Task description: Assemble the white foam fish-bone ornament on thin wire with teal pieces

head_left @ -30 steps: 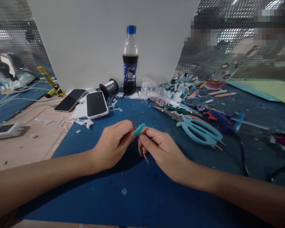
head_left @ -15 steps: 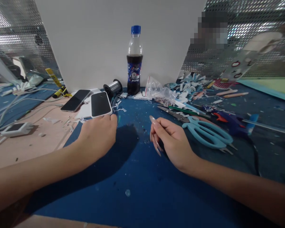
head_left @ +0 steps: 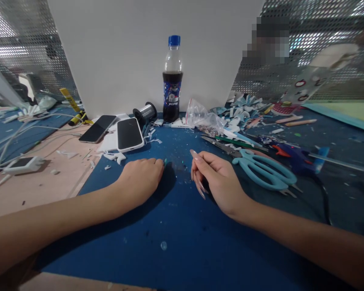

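My left hand (head_left: pixel 142 180) rests low over the blue work surface (head_left: pixel 164 226), back upward, fingers curled into a fist. Its palm side is hidden, so what it holds, if anything, does not show. A tiny teal bit (head_left: pixel 165 161) lies by its knuckles. Opposite, my right hand (head_left: pixel 220 182) lies on its side with long-nailed fingers curled in and the thumb against the forefinger; nothing is visible in it. Right of that hand are scissors with light blue handles (head_left: pixel 265 169). Beyond the left hand lies a white-edged phone (head_left: pixel 130 134).
A Pepsi bottle (head_left: pixel 172 97) stands at the back before a white board (head_left: pixel 118 52). Around it are a wire spool (head_left: pixel 145 112), a clear plastic bag (head_left: pixel 197 115) and a scrap pile (head_left: pixel 239 113). A glue gun (head_left: pixel 294 157) lies right; a dark phone (head_left: pixel 98 128) and cables left.
My left hand has moved right and toward me, down closer to the surface, uncovering white scraps by the phone. My right hand has stayed nearly still.
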The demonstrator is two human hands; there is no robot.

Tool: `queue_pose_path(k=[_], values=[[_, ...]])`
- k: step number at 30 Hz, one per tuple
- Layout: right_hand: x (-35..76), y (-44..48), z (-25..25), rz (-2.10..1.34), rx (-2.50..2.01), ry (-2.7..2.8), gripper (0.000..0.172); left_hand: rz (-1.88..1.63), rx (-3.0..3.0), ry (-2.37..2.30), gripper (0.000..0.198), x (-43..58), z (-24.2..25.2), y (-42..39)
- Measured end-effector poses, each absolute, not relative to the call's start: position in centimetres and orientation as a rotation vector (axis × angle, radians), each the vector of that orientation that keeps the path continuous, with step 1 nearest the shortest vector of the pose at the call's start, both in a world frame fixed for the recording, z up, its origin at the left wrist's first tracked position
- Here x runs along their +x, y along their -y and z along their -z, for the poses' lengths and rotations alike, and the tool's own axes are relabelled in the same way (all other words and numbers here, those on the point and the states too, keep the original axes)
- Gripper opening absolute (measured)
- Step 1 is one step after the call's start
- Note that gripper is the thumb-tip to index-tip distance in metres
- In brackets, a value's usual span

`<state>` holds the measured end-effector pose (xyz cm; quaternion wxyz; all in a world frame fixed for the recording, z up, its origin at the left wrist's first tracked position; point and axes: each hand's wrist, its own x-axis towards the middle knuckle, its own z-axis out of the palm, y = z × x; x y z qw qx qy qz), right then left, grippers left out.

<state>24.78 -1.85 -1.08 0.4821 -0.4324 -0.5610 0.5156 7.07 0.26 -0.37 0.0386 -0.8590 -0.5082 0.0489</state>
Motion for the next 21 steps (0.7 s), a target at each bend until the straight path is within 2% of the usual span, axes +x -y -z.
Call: queue_pose_path(k=[9, 13, 17, 21], values=[[24.8, 1.8, 1.2, -1.257, -1.039, 1.358, 0.037, 0.514, -2.86, 1.519, 0.016, 6.6, 1.7, -2.8], [24.8, 1.7, 1.3, -1.258, -1.023, 1.351, 0.034, 0.803, -2.908, 1.565, 0.018, 6.3, 1.7, -3.1], [24.8, 1.7, 1.4, -1.263, -1.025, 1.343, 0.035, 0.953, -2.931, 1.612, 0.023, 6.2, 1.6, -3.3], [24.8, 1.7, 1.4, -1.261, -1.032, 1.351, 0.035, 1.071, -2.931, 1.638, 0.019, 6.1, 1.5, -3.3]])
